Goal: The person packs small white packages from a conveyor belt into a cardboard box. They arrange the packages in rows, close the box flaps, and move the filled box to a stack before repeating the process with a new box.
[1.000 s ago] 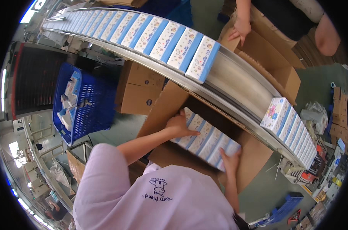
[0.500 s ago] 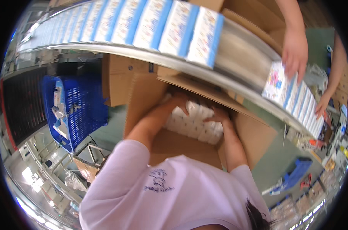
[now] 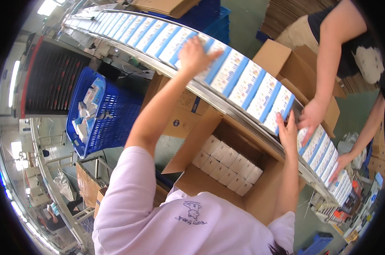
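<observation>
A row of blue-and-white packs (image 3: 226,74) stands side by side on a conveyor with a metal rail. My left hand (image 3: 196,57) lies over the packs partway up the row, its fingers spread. At the row's nearer right end, my right hand (image 3: 288,129) has its fingers stretched up against the last pack (image 3: 281,109). Below the rail, in front of me, an upright cardboard carton (image 3: 203,187) gapes wide, with several white packs (image 3: 227,163) set in rows along its inside. Neither hand is in the carton.
Across the conveyor, a co-worker's hand (image 3: 312,115) and other hand (image 3: 342,163) touch a further group of packs (image 3: 322,151). A blue basket (image 3: 112,121) of loose packs is at left. Another open carton (image 3: 281,63) stands beyond the conveyor.
Both my hands have risen out of the carton to the conveyor packs, left hand up and left, right hand to the row's end. The view has shifted, and packs now fill the former conveyor gap.
</observation>
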Motion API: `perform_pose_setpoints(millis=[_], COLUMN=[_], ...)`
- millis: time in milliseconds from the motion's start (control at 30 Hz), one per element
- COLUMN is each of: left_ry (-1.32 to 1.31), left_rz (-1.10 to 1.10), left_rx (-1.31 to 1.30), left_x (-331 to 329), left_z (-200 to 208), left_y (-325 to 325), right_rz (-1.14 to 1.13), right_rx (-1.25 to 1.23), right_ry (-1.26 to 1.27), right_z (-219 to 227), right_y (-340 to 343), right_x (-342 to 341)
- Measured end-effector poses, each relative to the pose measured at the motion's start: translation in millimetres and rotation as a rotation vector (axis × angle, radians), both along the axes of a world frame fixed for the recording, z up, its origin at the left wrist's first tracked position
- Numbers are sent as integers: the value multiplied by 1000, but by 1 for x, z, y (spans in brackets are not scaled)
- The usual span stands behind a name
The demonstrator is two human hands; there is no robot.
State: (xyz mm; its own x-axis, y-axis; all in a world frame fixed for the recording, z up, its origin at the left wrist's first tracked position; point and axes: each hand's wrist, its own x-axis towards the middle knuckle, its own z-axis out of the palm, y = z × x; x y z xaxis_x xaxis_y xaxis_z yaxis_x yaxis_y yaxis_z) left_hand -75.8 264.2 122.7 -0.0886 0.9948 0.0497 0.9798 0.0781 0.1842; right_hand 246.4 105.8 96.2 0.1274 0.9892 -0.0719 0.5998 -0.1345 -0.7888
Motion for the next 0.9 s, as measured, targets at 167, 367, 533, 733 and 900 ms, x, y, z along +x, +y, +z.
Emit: perform_pose_setpoints(millis=[167,367,533,733,900], left_ry=[-181,-594,-874,-910,-301], left_rz=[-249,-185,-258,-129,-245], left_rx=[-527,-288,109,-340,-687], left_x=[22,20,2,9,67], left_z=[10,28,109,81,-111], left_y=[-1,-41,-140,-248,-227], right_rz=[-296,-304,-378,-497,-175], right_rx=[-85,21,431,28,-285], right_ry=[-232,-212,-86,76,-457], right_z=[-12,34,72,88,-104], right_y=[15,-10,-125,-230,-225], right_x=[35,14,16,-17,8])
